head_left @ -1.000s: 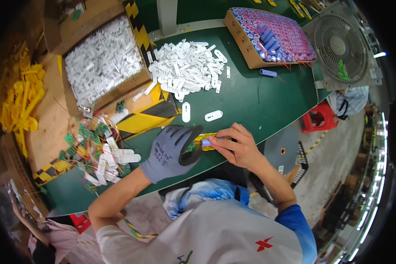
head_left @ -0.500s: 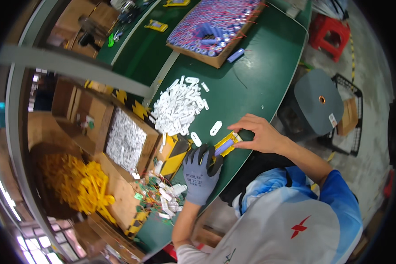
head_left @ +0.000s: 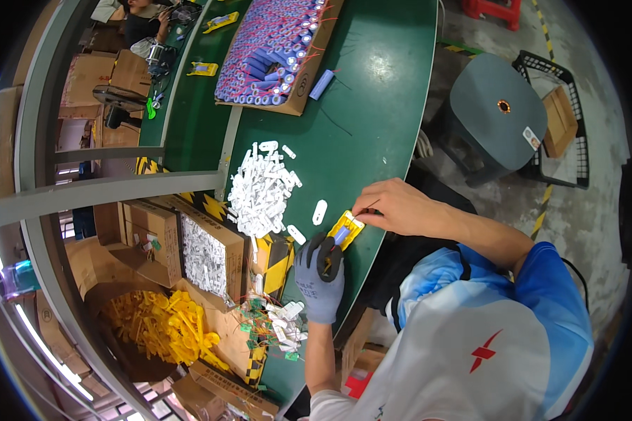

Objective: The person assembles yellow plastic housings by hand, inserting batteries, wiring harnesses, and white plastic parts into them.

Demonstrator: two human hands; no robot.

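Observation:
A yellow plastic case [head_left: 355,228] with a purple cylindrical battery cell [head_left: 341,235] lying in it is held over the near edge of the green table. My left hand [head_left: 319,284], in a grey glove with dark fingertips, closes round the lower end of the case. My bare right hand [head_left: 397,205] pinches at the case's far end, where a thin dark wire [head_left: 374,204] sticks up by the fingers. A small white part shows under those fingertips, partly hidden. Just beyond the case lie two loose white oval pieces, one of them upright in view [head_left: 319,212].
Left of my hands is a heap of white plastic pieces [head_left: 260,193]. A carton [head_left: 302,98] of wired cells stands farther off, a single cell [head_left: 321,85] beside it. Yellow cases [head_left: 165,326] fill a bin at left. A grey stool [head_left: 495,105] stands right.
The view has turned, shifting the table's things left. Both hands stay at the yellow case; my right fingers have curled in at its end, and a thin wire now shows by them.

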